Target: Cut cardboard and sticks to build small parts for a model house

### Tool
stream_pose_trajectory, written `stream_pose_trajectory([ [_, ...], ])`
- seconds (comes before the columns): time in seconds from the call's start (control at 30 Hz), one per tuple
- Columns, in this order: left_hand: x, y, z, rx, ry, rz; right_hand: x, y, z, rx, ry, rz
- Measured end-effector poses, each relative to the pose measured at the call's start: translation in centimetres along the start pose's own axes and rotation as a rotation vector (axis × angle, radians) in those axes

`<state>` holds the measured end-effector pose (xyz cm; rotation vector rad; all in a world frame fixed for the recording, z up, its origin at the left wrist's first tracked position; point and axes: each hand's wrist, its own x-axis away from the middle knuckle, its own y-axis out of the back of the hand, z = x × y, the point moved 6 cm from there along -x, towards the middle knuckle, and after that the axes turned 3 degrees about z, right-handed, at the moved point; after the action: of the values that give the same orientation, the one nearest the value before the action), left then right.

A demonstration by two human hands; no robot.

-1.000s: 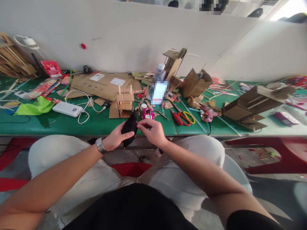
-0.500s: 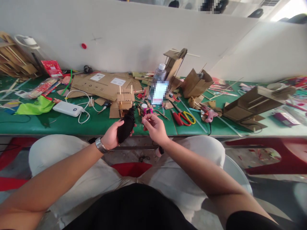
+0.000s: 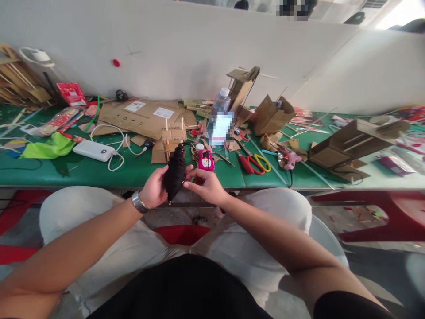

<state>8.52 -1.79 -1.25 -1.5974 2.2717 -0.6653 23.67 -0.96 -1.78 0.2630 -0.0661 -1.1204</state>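
Note:
A black bundle of wound thread [image 3: 175, 173], fat in the middle and narrow at both ends, stands slightly tilted just over the table's front edge. My left hand [image 3: 155, 188] is wrapped around its left side. At the bundle's right side is my right hand [image 3: 207, 188], its thumb and forefinger brought together close against the thread. Anything pinched in those fingertips is too small to make out. Just beyond the hands, a small cardboard frame with wooden sticks [image 3: 173, 135] and a pink box with a white cartoon figure [image 3: 206, 161] rest on the table.
On the green table [image 3: 229, 177] lie a white power bank [image 3: 94, 151] with its cable, red-handled pliers [image 3: 247, 164], yellow-handled scissors [image 3: 264, 163] and a pink glue gun [image 3: 290, 159]. A clear bottle [image 3: 222, 102] and a lit phone [image 3: 221, 128] stand behind. Cardboard models [image 3: 352, 141] are at right.
My right hand has moved left and slightly down, from in front of the pink box to the bundle's side. The bundle has turned more upright in my left hand. The pink box now shows fully.

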Motion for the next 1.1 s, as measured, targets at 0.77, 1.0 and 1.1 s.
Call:
stream_pose_trajectory([
  [0.77, 0.1, 3.0, 1.3, 0.087, 0.054, -0.199, -1.1, 2.6, 0.5, -0.521, 0.012, -0.136],
  [1.0, 0.2, 2.6, 0.8, 0.090, 0.046, -0.185, -1.5, 6.4, 1.9, -0.610, 0.048, -0.282],
  [1.1, 0.2, 2.7, 0.8, 0.080, 0.046, -0.191, -1.8, 8.4, 2.3, -0.656, 0.079, -0.348],
])
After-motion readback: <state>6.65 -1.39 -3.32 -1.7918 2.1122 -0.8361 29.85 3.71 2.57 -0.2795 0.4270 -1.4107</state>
